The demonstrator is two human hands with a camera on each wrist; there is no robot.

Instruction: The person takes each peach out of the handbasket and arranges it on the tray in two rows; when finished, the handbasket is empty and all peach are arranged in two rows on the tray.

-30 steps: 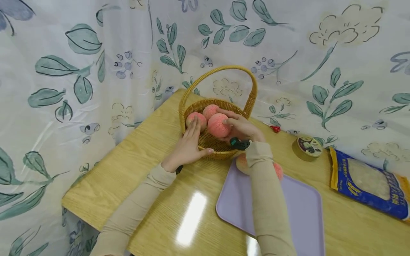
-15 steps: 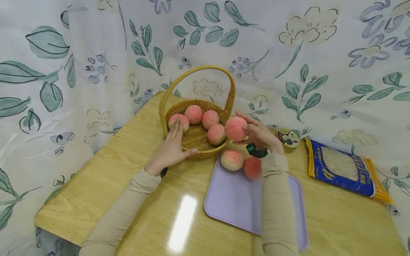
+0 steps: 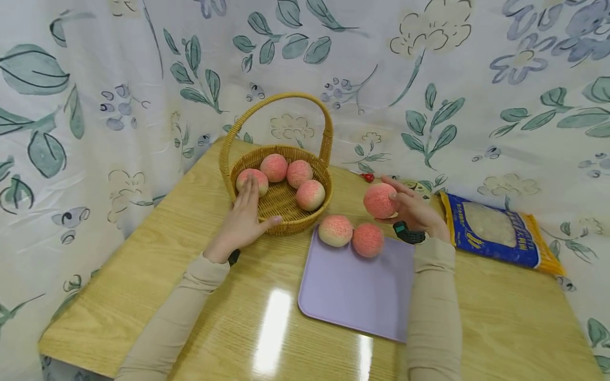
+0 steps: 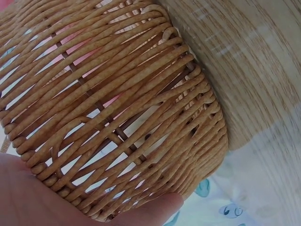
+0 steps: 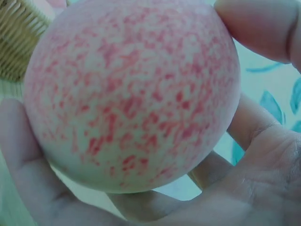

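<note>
In the head view my right hand (image 3: 419, 211) holds a pink speckled peach (image 3: 379, 201), lifted beyond the far side of the lilac tray (image 3: 352, 296). The right wrist view shows fingers and thumb curled around this peach (image 5: 136, 99). My left hand (image 3: 240, 219) lies over the left rim of the wicker basket (image 3: 286, 227), its straight fingers on a peach (image 3: 252, 182) inside. Its thumb (image 4: 155, 209) shows along the basket's woven side (image 4: 113, 108) in the left wrist view. Several peaches sit in the basket. Two more, a pale-bottomed peach (image 3: 335, 230) and a redder peach (image 3: 368, 240), lie at the tray's far edge.
A round tin (image 3: 416, 189) stands partly hidden behind my right hand. To its right lies a blue and yellow food packet (image 3: 495, 227). A small red object (image 3: 367, 177) is near the floral curtain (image 3: 305, 69) behind the wooden table (image 3: 143, 275).
My right hand has carried a peach from over the basket to the right, past the tray's far edge. My left hand stays at the basket rim. The head view has shifted right.
</note>
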